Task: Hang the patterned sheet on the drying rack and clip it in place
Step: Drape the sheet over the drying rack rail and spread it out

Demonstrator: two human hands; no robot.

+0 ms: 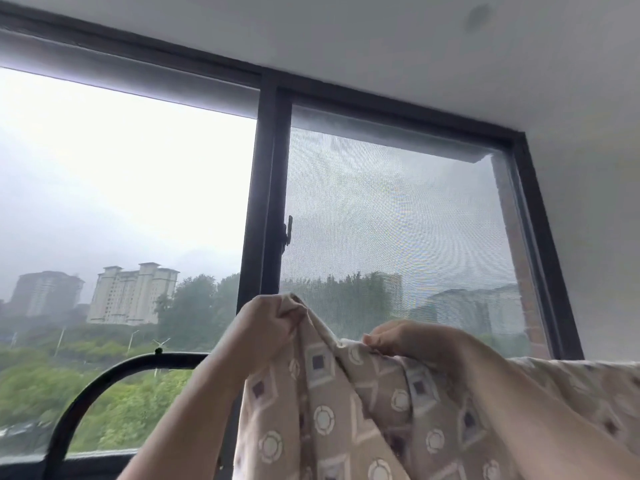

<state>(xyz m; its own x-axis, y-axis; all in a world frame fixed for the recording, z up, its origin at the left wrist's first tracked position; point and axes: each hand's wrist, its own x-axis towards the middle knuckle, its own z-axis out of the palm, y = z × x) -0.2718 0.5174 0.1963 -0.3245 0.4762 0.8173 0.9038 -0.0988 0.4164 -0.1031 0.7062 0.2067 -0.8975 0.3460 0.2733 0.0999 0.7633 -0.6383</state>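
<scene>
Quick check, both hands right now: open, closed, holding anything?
Left hand: closed in a fist, gripping a bunched edge of the patterned sheet.
Right hand: closed, pinching the sheet's top edge between thumb and fingers.

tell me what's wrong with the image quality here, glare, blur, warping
Head view: the sky in the left pane is blown out white; the mesh screen shows rippled moiré; the window frame leans and bows from the wide lens; the patterned sheet, left hand and right hand are backlit, slightly soft.
</scene>
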